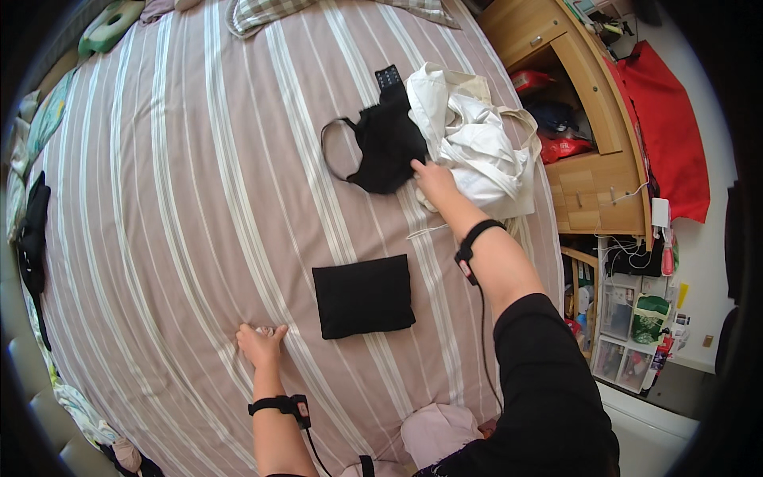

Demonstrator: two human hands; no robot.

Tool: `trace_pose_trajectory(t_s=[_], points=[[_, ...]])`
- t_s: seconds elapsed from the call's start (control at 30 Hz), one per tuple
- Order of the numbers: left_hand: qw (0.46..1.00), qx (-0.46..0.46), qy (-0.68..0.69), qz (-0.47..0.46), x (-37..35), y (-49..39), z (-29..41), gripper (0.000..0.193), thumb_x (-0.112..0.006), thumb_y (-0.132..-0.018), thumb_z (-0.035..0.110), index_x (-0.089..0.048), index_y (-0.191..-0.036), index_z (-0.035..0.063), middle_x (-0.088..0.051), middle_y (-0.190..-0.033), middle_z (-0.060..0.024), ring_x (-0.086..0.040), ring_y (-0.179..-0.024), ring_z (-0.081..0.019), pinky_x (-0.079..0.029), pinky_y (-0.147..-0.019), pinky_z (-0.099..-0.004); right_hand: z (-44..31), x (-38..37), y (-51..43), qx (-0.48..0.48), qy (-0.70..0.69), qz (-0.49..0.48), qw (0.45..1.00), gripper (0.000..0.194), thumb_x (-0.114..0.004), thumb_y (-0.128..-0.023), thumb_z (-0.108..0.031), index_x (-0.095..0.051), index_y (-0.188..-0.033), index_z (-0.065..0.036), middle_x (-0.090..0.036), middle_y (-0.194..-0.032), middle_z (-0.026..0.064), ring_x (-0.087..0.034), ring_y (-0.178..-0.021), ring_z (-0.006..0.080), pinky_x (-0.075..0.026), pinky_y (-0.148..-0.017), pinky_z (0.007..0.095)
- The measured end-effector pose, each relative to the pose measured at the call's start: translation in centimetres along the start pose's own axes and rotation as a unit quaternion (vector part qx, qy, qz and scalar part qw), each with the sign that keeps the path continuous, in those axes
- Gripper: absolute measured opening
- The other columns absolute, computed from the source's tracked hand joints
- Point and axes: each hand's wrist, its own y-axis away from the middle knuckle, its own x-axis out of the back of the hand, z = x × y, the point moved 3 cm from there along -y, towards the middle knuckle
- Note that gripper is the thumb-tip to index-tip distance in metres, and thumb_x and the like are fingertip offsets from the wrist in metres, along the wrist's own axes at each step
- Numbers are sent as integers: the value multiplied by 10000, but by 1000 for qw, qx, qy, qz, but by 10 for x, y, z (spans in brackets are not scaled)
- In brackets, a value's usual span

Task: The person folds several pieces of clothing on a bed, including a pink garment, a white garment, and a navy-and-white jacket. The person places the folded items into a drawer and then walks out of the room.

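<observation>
My right hand (434, 182) reaches to the edge of a black bra (390, 143), its fingertips touching the black fabric beside a heap of white cloth (477, 143); how firmly they hold it I cannot tell. One strap of the bra loops out to the left on the striped bedsheet (197, 238). Nearer to me, a neatly folded black cloth (363, 297) lies flat. Left of it, my left hand (262, 346) pinches up a bit of the bedsheet between thumb and fingers. Both forearms wear black straps with small devices and cables.
A checked pillow (274, 13) and a green cushion (110, 27) lie at the far edge. Black clothing (33, 232) is at the left edge. A wooden cabinet (602, 185) with an open compartment and clear plastic drawers (617, 307) stand right of the bed.
</observation>
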Motion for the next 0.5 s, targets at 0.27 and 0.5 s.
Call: trace_pose_trajectory(t_s=[0.27, 0.5], points=[[1000, -7, 16, -11, 10, 3, 6, 673, -883, -497, 303, -506, -962, -4, -544, -1045, -174, -534, -1003, -337, -464, -834, -416, 119, -33, 294, -113, -90, -148, 978, 324, -560, -800, -168, -610, -1107, -80, -632, -934, 212, -606, -862, 374, -479, -783, 457], [838, 113, 527, -83, 5, 2, -9, 268, -608, -738, 239, -487, -869, 38, -569, -777, -124, -592, -760, -323, -496, -711, -540, 105, -46, 519, -140, -15, -573, 807, 336, -576, -803, -268, -637, -1057, -56, -628, -955, 226, -601, -901, 369, -473, -815, 439]])
